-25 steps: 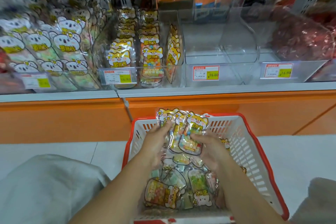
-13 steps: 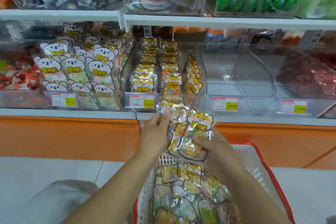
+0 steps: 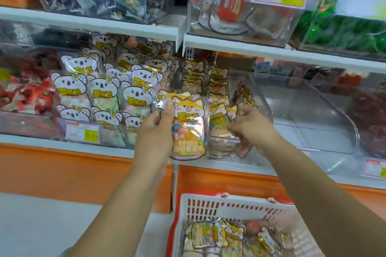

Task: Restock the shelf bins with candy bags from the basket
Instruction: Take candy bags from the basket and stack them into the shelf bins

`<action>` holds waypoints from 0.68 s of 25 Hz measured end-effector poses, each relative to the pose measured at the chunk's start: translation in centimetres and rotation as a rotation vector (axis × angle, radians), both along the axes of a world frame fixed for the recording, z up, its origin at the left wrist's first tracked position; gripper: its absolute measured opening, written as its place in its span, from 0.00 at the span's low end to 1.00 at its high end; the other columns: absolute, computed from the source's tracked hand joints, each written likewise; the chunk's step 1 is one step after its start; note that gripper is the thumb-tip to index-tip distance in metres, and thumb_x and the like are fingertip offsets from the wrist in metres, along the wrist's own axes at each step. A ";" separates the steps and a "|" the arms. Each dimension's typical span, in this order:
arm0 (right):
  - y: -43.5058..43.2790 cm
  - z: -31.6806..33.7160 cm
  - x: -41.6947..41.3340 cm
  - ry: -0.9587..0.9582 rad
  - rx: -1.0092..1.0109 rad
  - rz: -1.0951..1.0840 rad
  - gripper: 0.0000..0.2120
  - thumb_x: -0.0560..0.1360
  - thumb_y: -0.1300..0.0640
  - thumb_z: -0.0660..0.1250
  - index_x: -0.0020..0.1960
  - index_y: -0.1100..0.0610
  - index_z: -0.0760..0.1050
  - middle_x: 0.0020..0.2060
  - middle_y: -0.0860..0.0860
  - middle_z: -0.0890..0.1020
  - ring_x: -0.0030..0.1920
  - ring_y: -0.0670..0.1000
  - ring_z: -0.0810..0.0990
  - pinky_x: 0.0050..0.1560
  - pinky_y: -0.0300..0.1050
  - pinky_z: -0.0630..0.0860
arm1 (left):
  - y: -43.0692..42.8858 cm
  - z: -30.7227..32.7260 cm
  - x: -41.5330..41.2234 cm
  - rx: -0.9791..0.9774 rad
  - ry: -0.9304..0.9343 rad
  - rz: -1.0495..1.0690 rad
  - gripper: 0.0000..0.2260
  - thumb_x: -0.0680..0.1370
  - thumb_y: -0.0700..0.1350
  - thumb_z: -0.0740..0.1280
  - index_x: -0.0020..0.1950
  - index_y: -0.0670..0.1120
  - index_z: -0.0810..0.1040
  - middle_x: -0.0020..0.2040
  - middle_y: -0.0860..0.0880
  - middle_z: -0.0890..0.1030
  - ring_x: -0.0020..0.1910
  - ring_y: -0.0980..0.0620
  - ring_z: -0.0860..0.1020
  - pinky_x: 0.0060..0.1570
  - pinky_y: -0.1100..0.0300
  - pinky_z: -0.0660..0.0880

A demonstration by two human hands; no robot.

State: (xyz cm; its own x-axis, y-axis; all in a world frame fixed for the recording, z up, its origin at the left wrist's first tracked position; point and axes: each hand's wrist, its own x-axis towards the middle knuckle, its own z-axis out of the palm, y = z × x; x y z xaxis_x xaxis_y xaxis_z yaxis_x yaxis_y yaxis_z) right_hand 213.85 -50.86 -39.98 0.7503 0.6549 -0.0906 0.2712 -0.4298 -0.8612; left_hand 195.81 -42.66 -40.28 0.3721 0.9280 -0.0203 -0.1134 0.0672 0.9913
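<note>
Shelf bins behind: left hand pinches a bag by its top, right hand curls round another bag at their front edge. Light, slippery film, probably; grip the header.

One candy bag in left hand

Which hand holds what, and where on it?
Left hand pinches a stack of fox-print candy bags by its upper left edge. Right hand curls against bags standing in the clear bin; a grip there cannot be told.
</note>
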 end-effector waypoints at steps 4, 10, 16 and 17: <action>0.3 0.5 0.4 -0.364 -0.137 0.043 0.27 0.75 0.61 0.68 0.71 0.51 0.65 0.49 0.47 0.78 0.38 0.46 0.74 0.35 0.35 0.70 | 0.9 -1.0 0.6 -0.096 0.009 -0.021 0.16 0.78 0.59 0.65 0.34 0.54 0.78 0.34 0.49 0.83 0.40 0.46 0.84 0.50 0.44 0.80; 0.3 0.0 0.4 -0.437 -0.292 0.138 0.20 0.80 0.60 0.61 0.71 0.49 0.68 0.52 0.48 0.79 0.43 0.49 0.77 0.38 0.31 0.70 | 1.1 -0.9 1.3 -0.169 0.012 -0.014 0.17 0.77 0.59 0.65 0.30 0.56 0.79 0.32 0.53 0.81 0.38 0.50 0.81 0.49 0.46 0.80; 4.5 3.6 4.1 -0.407 -0.640 0.179 0.09 0.78 0.66 0.59 0.57 0.65 0.74 0.54 0.62 0.81 0.43 0.55 0.83 0.40 0.44 0.80 | 0.8 -0.8 1.7 -0.168 -0.040 -0.041 0.15 0.78 0.58 0.64 0.34 0.57 0.81 0.33 0.58 0.83 0.41 0.53 0.83 0.51 0.50 0.80; 5.3 3.7 4.6 -0.352 -0.667 0.198 0.06 0.78 0.66 0.60 0.52 0.65 0.74 0.50 0.63 0.83 0.35 0.52 0.83 0.36 0.43 0.80 | 0.9 -1.0 1.7 -0.166 -0.041 -0.053 0.13 0.78 0.58 0.64 0.37 0.55 0.81 0.36 0.55 0.85 0.41 0.53 0.84 0.50 0.49 0.81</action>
State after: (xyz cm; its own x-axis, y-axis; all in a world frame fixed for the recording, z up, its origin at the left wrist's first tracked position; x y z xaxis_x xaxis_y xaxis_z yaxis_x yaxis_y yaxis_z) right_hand 218.49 -45.61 -36.27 0.6828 0.6704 -0.2906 0.6062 -0.7418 -0.2870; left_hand 197.53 -41.74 -41.27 0.4238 0.8924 -0.1551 -0.1458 0.2362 0.9607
